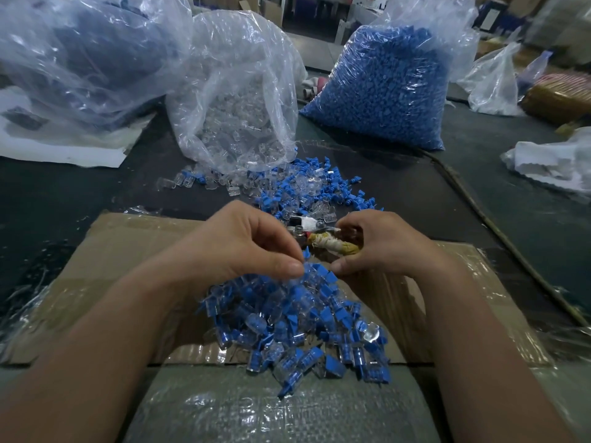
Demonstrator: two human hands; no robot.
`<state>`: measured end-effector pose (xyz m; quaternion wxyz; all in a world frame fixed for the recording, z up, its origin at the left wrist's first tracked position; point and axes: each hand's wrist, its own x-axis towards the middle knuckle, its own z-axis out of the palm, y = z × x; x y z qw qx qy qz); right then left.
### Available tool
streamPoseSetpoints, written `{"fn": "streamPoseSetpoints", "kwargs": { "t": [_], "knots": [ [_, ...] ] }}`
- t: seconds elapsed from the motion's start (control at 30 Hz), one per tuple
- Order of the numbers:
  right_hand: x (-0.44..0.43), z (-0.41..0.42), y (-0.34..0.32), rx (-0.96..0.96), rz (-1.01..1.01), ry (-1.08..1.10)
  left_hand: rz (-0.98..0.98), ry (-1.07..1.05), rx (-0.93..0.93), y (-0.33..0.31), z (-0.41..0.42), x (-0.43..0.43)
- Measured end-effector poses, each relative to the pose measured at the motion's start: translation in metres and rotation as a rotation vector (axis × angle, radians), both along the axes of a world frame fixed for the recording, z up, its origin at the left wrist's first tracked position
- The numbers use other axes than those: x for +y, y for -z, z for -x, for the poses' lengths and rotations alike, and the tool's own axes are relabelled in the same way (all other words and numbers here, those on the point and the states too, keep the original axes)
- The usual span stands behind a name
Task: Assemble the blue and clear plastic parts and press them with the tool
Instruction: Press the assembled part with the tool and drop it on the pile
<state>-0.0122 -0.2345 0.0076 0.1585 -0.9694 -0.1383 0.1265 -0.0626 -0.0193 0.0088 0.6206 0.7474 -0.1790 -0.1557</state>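
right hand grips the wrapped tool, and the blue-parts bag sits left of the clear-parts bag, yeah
No: the head view shows the plastic bag of blue parts right of the plastic bag of clear parts. The right hand grips the cloth-wrapped metal tool.

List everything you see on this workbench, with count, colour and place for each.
bag of blue parts: one, clear plastic, far right.
bag of clear parts: one, clear plastic, far centre.
large bag: one, clear, dark contents, far left.
loose parts: many, blue and clear, before the centre bag.
cardboard: one, brown, near.
assembled pieces: pile, blue and clear, on cardboard.
pliers: one, metal, cloth-wrapped handle, above cardboard's far edge.
left hand: one, pinching a blue-and-clear piece above the pile.
right hand: one, holding the pliers.
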Motion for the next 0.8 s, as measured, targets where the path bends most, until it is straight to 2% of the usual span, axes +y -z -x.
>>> {"fn": "streamPoseSetpoints", "kwargs": {
  "t": [0.07,0.23,0.33,0.47,0.63,0.7,0.8],
  "knots": [
    [-0.002,0.0,-0.001,0.033,-0.002,0.005,0.014,-0.056,-0.02,0.0,0.0,0.0],
    [-0.012,0.001,-0.003,0.061,0.005,0.012,-0.008,-0.52,-0.19,0.014,-0.016,-0.001],
    [-0.017,0.0,-0.003,0.077,0.019,0.019,-0.075,-0.677,-0.26,0.026,-0.027,0.003],
    [-0.017,-0.001,-0.004,0.064,0.022,0.03,-0.141,-0.593,-0.215,0.037,-0.038,0.004],
    [-0.013,-0.003,-0.002,-0.07,-0.011,0.051,-0.37,-0.393,-0.264,0.044,-0.049,0.003],
    [-0.013,-0.004,0.0,-0.105,-0.011,0.038,-0.521,-0.308,-0.254,0.045,-0.051,0.003],
    [-0.011,-0.004,0.002,-0.123,-0.002,0.021,-0.672,-0.272,-0.252,0.046,-0.053,0.002]
  ]
}}
